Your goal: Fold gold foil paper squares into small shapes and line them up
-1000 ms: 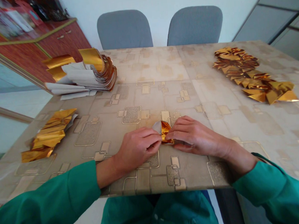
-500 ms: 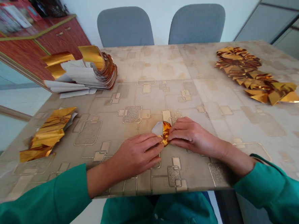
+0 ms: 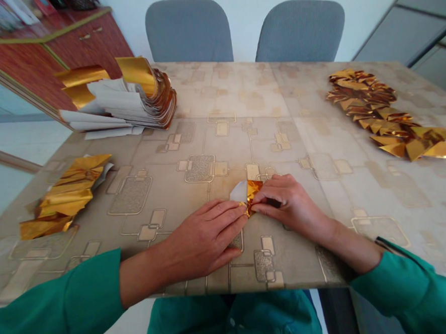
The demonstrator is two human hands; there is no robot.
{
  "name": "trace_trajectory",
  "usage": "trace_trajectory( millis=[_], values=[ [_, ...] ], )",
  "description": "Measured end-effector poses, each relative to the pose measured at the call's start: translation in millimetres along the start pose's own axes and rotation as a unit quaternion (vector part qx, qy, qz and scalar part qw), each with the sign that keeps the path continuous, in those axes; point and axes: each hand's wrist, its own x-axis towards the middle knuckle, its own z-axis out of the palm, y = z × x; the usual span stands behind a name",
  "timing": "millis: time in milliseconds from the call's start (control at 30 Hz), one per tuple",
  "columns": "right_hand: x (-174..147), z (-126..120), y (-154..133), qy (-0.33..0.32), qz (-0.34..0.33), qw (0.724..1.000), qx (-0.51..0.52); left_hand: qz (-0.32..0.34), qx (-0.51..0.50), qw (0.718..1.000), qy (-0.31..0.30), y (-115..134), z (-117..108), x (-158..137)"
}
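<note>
A small folded sheet of gold foil paper (image 3: 253,188) lies on the table in front of me, its white back showing on the left half. My left hand (image 3: 208,236) rests flat beside and partly over it, fingers stretched out and the fingertips pressing its lower left edge. On the other side, my right hand (image 3: 291,200) pinches the gold half between thumb and fingers. Fingertips cover the lower part of the paper, so its exact fold is hidden.
At the left lie crumpled gold sheets (image 3: 68,194). Behind them stands a thick stack of curled gold-and-white paper (image 3: 136,104). A long row of folded gold pieces (image 3: 378,107) spreads at the right. Two grey chairs (image 3: 188,30) stand beyond the patterned table (image 3: 241,90).
My left hand has flattened, its fingers straighter and thumb lower. My right fingers have drawn into a tighter pinch on the foil paper. The view has shifted slightly.
</note>
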Motion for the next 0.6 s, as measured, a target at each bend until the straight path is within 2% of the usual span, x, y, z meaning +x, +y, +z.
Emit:
trace_trajectory(
  millis=[600],
  values=[
    [1.9, 6.9, -8.3, 0.021, 0.028, 0.994, -0.103, -0.004, 0.009, 1.0, 0.012, 4.9, 5.6, 1.4]
  ],
)
